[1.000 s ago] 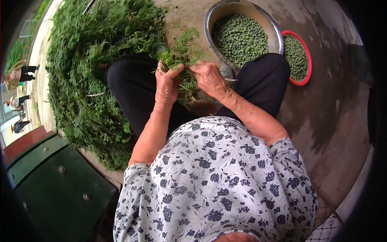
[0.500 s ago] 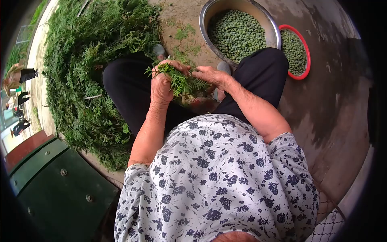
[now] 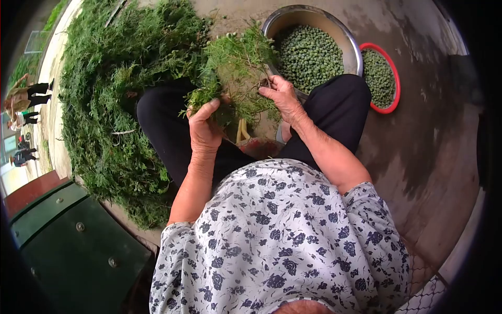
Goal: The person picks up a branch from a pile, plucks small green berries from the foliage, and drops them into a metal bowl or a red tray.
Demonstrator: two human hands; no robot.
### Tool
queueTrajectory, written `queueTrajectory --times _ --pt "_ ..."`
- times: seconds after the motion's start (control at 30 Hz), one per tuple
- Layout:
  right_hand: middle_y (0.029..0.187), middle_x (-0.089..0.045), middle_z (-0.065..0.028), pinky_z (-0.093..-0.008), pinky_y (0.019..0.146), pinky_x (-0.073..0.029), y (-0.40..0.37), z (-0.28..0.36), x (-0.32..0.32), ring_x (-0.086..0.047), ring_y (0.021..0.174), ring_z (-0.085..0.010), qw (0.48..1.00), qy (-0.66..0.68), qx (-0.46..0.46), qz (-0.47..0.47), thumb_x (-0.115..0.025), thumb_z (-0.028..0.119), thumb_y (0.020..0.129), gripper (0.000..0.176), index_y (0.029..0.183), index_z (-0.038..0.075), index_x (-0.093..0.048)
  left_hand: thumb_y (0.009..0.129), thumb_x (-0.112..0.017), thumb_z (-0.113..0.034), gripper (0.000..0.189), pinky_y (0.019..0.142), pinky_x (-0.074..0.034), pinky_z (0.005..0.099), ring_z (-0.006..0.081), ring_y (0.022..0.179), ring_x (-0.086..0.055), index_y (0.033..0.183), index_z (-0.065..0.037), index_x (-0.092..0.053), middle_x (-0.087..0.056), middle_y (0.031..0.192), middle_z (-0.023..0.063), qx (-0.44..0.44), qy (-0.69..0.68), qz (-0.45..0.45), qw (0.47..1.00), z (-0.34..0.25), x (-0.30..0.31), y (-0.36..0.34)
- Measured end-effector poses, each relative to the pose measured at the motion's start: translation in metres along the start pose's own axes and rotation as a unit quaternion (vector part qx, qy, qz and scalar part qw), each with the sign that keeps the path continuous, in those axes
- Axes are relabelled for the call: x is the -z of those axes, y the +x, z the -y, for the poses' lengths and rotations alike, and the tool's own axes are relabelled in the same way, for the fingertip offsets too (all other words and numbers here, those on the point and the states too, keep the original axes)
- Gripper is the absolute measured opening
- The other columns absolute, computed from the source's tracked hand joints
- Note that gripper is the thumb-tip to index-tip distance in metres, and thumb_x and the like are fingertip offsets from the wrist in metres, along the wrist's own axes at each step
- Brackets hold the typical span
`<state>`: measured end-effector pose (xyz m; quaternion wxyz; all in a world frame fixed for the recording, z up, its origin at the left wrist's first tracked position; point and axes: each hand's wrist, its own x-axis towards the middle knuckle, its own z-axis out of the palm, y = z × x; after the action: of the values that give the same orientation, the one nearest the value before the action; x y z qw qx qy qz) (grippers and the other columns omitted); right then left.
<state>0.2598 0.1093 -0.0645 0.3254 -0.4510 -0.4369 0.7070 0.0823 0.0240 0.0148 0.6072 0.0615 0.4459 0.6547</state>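
Note:
My left hand is closed round a small green sprig above my left knee. Between my knees, my right hand pinches the stem of a larger, feathery green branch, which fans out up and to the left. Just beyond that hand stands a wide metal basin of small green berries. Part of the branch overlaps the basin's left rim. A red-rimmed container with more green berries sits to its right.
A large heap of cut green branches lies along my left side. At the lower left is a dark green studded panel. Several people stand at the far left, on pale ground. Wet concrete extends on the right.
My hands have moved apart, the right one up and to the right. The larger branch now shows spread out from my right hand, and the small sprig stays in my left.

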Motion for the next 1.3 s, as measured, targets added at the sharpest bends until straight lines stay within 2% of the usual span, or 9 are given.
queueTrajectory --times 0.07,0.13,0.17,0.23,0.3,0.4,0.53,0.73,1.3 --pt "0.095 -0.061 -0.0045 -0.0222 0.08 -0.043 0.001 0.004 0.002 -0.055 0.085 -0.0085 0.997 0.019 0.068 -0.03 -0.063 0.004 0.079 0.031 0.107 -0.003 -0.053 0.081 -0.057 -0.014 0.022 0.075 -0.049 0.034 0.0218 0.083 -0.06 0.095 0.002 -0.062 -0.063 0.091 0.0115 -0.002 -0.036 -0.061 0.997 0.003 0.007 0.011" --pt "0.092 -0.061 -0.0033 -0.0219 0.077 -0.044 0.002 0.005 0.002 -0.055 0.083 -0.0076 0.995 -0.013 0.079 -0.055 -0.063 0.004 0.078 0.028 0.104 -0.002 -0.054 0.08 -0.06 -0.008 0.032 0.077 -0.047 0.0329 0.0215 0.091 -0.057 0.11 0.001 -0.056 -0.059 0.106 0.0112 -0.207 0.454 -0.058 0.864 0.005 0.016 0.016" --pt "0.092 -0.061 -0.0034 -0.0221 0.076 -0.044 0.001 0.004 0.002 -0.055 0.082 -0.0076 0.992 -0.03 0.094 -0.074 -0.063 0.003 0.079 0.028 0.104 -0.003 -0.054 0.078 -0.061 -0.003 0.053 0.08 -0.045 0.0309 0.0231 0.1 -0.053 0.126 0.001 -0.04 -0.049 0.12 0.0102 -0.037 0.089 -0.224 0.97 0.017 0.011 0.025" --pt "0.078 -0.06 -0.0032 -0.0248 0.067 -0.046 0.0 0.005 0.001 -0.055 0.069 -0.0102 0.982 -0.045 0.145 -0.112 -0.065 0.006 0.076 0.023 0.094 -0.002 -0.055 0.077 -0.061 -0.002 0.061 0.089 -0.039 0.0319 0.0242 0.104 -0.051 0.13 0.001 -0.031 -0.052 0.114 0.0127 -0.179 0.256 -0.225 0.923 0.025 0.014 0.03" --pt "0.075 -0.059 -0.0033 -0.0256 0.065 -0.045 0.005 -0.004 0.008 -0.054 0.068 -0.0104 0.972 -0.105 0.167 -0.129 -0.066 0.007 0.075 0.024 0.094 -0.002 -0.055 0.077 -0.06 -0.001 0.05 0.085 -0.043 0.0279 0.0211 0.1 -0.054 0.123 -0.001 -0.04 -0.055 0.108 0.0142 -0.479 0.537 -0.215 0.661 0.017 0.0 0.026" --pt "0.069 -0.056 -0.0043 -0.0275 0.06 -0.044 0.003 -0.007 0.005 -0.051 0.063 -0.0116 0.945 -0.187 0.217 -0.155 -0.068 0.008 0.072 0.028 0.095 0.0 -0.054 0.079 -0.06 -0.001 0.03 0.076 -0.047 0.0245 0.0196 0.095 -0.057 0.108 -0.002 -0.054 -0.055 0.109 0.0119 -0.389 0.443 0.005 0.808 0.002 -0.008 0.029" --pt "0.08 -0.061 -0.0092 -0.0283 0.066 -0.046 -0.012 0.0 -0.009 -0.057 0.072 -0.0131 0.951 -0.167 0.22 -0.138 -0.068 0.011 0.073 0.031 0.098 -0.001 -0.053 0.072 -0.059 0.012 0.028 0.076 -0.048 0.0287 0.0252 0.091 -0.058 0.097 0.0 -0.059 -0.058 0.101 0.0138 -0.61 0.503 0.042 0.611 -0.008 -0.054 0.009" --pt "0.075 -0.059 -0.0099 -0.0297 0.061 -0.045 -0.029 0.012 -0.027 -0.057 0.066 -0.0181 0.937 -0.208 0.238 -0.148 -0.064 0.004 0.074 0.026 0.098 0.002 -0.052 0.073 -0.069 -0.008 0.062 0.091 -0.04 0.0343 0.0237 0.108 -0.047 0.124 0.003 -0.035 -0.041 0.123 0.0184 -0.174 0.199 -0.06 0.963 0.018 -0.082 0.01" --pt "0.082 -0.061 -0.0145 -0.0336 0.066 -0.046 -0.028 -0.03 -0.034 -0.061 0.075 -0.0277 0.941 -0.255 0.208 -0.076 -0.068 0.008 0.073 0.032 0.1 0.002 -0.052 0.077 -0.065 -0.009 0.028 0.082 -0.046 0.0432 0.0242 0.089 -0.058 0.102 -0.002 -0.056 -0.061 0.096 0.0103 0.095 0.001 -0.055 0.994 -0.005 -0.021 0.054"
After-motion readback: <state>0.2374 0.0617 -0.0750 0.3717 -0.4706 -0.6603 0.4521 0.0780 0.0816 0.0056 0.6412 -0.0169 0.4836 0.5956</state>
